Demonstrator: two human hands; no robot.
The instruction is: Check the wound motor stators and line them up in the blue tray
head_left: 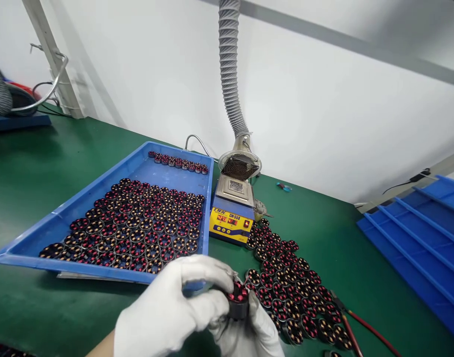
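Note:
In white gloves, both hands meet at the front centre, around one small round motor stator [237, 303] with a black rim and red coils. My left hand [167, 302] comes in from the left, thumb and forefinger closed at the stator's upper left edge. From below and the right, my right hand [254, 329] wraps the stator's side, its lower fingers partly hidden. Left of the hands, a blue tray [78, 196] bears rows of similar stators [137, 228] with red or gold coils. More loose stators [286, 277] lie packed on the table to the right.
Behind the hands stands a yellow-and-blue solder pot [231, 218] with a red digital display. A grey fume hose [229, 64] hangs over it. Red-handled pliers [349, 322] lie at the right. Blue ribbed trays [420, 248] lean at the right edge of the green table [338, 228].

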